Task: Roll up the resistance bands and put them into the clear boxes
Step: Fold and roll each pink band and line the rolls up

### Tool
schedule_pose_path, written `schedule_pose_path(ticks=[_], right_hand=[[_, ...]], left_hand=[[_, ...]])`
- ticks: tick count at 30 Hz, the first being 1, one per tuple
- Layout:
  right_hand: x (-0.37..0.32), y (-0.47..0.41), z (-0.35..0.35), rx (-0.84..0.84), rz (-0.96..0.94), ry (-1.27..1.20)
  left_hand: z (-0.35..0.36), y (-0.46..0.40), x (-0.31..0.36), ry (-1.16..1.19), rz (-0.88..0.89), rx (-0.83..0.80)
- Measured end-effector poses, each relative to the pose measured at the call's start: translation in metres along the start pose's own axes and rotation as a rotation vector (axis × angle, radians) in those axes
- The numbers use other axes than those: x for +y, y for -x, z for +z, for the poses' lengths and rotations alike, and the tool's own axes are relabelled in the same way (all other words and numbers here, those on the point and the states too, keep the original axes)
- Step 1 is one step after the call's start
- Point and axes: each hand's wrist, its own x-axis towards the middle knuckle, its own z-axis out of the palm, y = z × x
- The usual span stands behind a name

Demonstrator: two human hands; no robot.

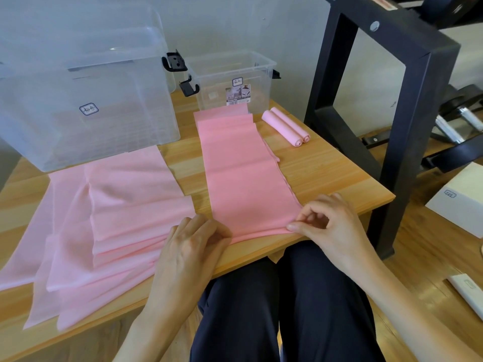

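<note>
A long pink resistance band (240,163) lies flat down the middle of the wooden table (326,173), its far end at the small clear box (230,74). My left hand (193,246) grips the band's near left corner. My right hand (326,220) pinches the near right corner between thumb and fingers. The near edge is slightly lifted and folded. Two rolled pink bands (286,126) lie side by side on the table, right of the small box. A pile of several flat pink bands (104,218) spreads over the table's left side. The large clear box (83,87) stands at back left.
A black metal frame (392,87) stands right of the table. A white box (460,199) and a white flat object (467,291) lie on the floor at right. My dark-trousered legs (274,309) sit under the table's near edge.
</note>
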Motion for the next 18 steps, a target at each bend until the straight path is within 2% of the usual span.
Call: schedule_pose_path(ticks=[4, 9, 15, 18], right_hand=[[0.008, 0.004, 0.004, 0.054, -0.069, -0.053], [0.011, 0.002, 0.003, 0.03, -0.045, -0.111], [0.0, -0.003, -0.01, -0.143, 0.052, -0.036], [-0.002, -0.006, -0.008, -0.082, 0.068, -0.04]], left_hand=[[0.002, 0.002, 0.0, -0.04, 0.072, -0.006], [0.0, 0.0, 0.001, 0.044, -0.016, -0.042], [-0.005, -0.003, 0.002, 0.156, -0.104, -0.124], [-0.004, -0.003, 0.004, 0.147, -0.106, -0.075]])
